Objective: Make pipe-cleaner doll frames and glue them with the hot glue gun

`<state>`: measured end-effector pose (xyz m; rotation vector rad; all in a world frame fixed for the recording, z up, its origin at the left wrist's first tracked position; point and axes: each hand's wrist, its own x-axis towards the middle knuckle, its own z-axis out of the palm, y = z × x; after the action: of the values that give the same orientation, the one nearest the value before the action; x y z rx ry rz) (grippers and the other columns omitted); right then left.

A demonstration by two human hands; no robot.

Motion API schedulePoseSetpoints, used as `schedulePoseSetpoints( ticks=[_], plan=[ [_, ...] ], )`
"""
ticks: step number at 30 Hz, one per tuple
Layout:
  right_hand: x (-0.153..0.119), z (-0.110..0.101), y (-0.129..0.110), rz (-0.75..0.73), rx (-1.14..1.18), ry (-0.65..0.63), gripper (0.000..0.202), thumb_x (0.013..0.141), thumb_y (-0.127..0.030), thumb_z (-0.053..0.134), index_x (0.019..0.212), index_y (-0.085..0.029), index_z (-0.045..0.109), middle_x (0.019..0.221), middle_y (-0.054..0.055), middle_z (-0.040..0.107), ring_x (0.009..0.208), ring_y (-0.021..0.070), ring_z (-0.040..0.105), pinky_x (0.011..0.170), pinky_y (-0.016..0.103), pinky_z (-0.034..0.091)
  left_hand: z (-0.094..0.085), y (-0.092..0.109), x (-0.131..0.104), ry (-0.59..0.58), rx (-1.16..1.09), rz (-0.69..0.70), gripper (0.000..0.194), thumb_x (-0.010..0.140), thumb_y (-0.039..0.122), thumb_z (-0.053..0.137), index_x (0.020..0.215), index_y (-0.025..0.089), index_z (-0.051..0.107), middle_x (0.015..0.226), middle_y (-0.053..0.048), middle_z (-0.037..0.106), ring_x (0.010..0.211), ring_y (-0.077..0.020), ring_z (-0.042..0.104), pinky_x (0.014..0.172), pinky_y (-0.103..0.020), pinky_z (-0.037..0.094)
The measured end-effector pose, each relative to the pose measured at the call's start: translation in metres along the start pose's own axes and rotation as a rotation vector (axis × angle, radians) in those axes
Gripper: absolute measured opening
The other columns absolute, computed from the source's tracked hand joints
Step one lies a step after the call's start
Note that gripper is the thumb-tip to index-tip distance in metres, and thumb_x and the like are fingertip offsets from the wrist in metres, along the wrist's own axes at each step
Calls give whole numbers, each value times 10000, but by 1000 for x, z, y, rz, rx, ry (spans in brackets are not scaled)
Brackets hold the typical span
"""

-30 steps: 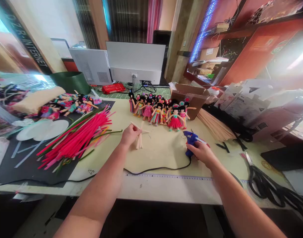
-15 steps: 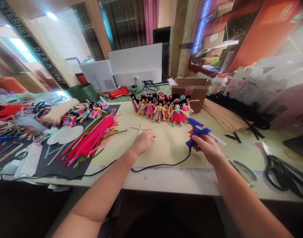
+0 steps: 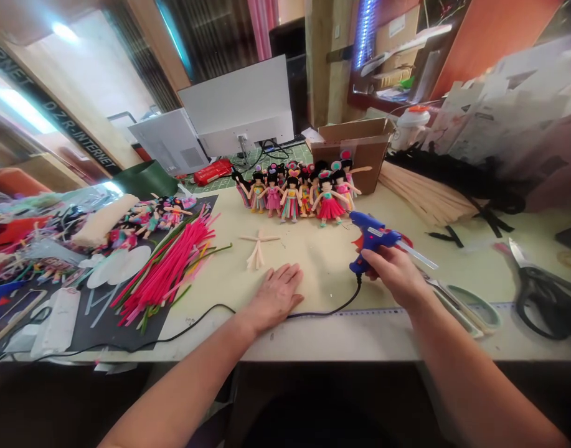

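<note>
My right hand [image 3: 393, 272] is wrapped round the handle of a blue glue gun [image 3: 370, 239], whose nozzle points left toward the dolls. A clear glue stick [image 3: 420, 255] juts from its back, and a black cord [image 3: 348, 306] runs from the handle down and leftward. Palm down, my left hand [image 3: 279, 292] lies flat on the pale mat [image 3: 308, 255], its fingers stretched out and nothing in them. Just beyond its fingertips lies a beige figure [image 3: 257, 247] with arms out and strands spread below. Several small dolls [image 3: 289, 196] in bright dresses stand behind it.
Pink and green fuzzy stems [image 3: 170, 267] lie left of the mat, beside a pile of dolls and scraps. Black scissors [image 3: 540, 298] and pale-handled scissors [image 3: 472, 308] are at right. A cardboard box [image 3: 373, 155] stands behind the dolls. Beige strips [image 3: 425, 190] lie beyond the glue gun.
My left hand has drawn back from the beige figure toward the table's front edge and flattened out, leaving the figure uncovered. My right hand still holds the glue gun. The view has shifted slightly.
</note>
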<state>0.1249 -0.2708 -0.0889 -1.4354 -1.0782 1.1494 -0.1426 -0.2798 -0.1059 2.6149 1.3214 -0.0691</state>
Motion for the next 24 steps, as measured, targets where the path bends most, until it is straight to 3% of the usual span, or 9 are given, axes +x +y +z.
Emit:
schedulePoseSetpoints(
  ticks=[6, 11, 14, 17, 20, 22, 24],
  plan=[
    [-2, 1, -4, 0, -40, 0, 225, 756, -369, 633, 848, -163, 651, 662, 57, 656, 478, 132, 529, 450, 271, 443, 0, 7, -3, -19, -10, 72, 543, 954, 454, 298, 1440, 210, 306, 1547, -56, 264, 1426, -215, 204, 1157, -453, 181],
    [-2, 2, -6, 10, -62, 4, 188, 772, -342, 611, 834, -167, 644, 656, 49, 643, 486, 136, 534, 461, 274, 446, -8, -11, 38, -2, -2, -74, 627, 928, 511, 319, 1444, 158, 282, 1554, -110, 226, 1432, -248, 186, 1155, -468, 173],
    [-2, 1, -4, -4, -54, 15, 188, 779, -349, 613, 820, -167, 633, 658, 45, 638, 487, 129, 522, 464, 269, 442, -10, -4, 55, 4, -8, -104, 681, 911, 535, 335, 1447, 121, 262, 1553, -148, 208, 1438, -270, 155, 1149, -477, 177],
    [-1, -1, 0, -11, -11, 20, 207, 780, -360, 622, 836, -161, 625, 680, 48, 640, 493, 119, 510, 466, 261, 439, -7, 16, 40, -52, -16, 54, 763, 879, 598, 361, 1467, 133, 214, 1563, -142, 176, 1443, -272, 128, 1154, -483, 145],
    [0, -2, 2, -14, 36, 18, 220, 781, -348, 626, 869, -146, 625, 686, 45, 632, 496, 108, 500, 466, 248, 433, -3, 27, 12, -130, -32, 255, 749, 904, 618, 251, 1487, 158, 154, 1581, -107, 113, 1456, -226, 66, 1171, -446, 86],
    [-1, -1, 0, -16, 55, 21, 216, 785, -331, 616, 881, -138, 626, 688, 43, 628, 497, 102, 499, 463, 238, 424, -2, 25, 6, -146, -15, 261, 735, 907, 614, 250, 1486, 170, 166, 1581, -94, 124, 1453, -219, 92, 1170, -428, 101],
    [-1, -1, -2, -15, 65, 28, 214, 789, -316, 604, 896, -132, 625, 694, 45, 631, 499, 98, 500, 463, 231, 418, -1, 18, 18, -101, 14, 202, 740, 902, 610, 282, 1482, 159, 187, 1574, -104, 158, 1446, -225, 127, 1165, -428, 129]
  ],
)
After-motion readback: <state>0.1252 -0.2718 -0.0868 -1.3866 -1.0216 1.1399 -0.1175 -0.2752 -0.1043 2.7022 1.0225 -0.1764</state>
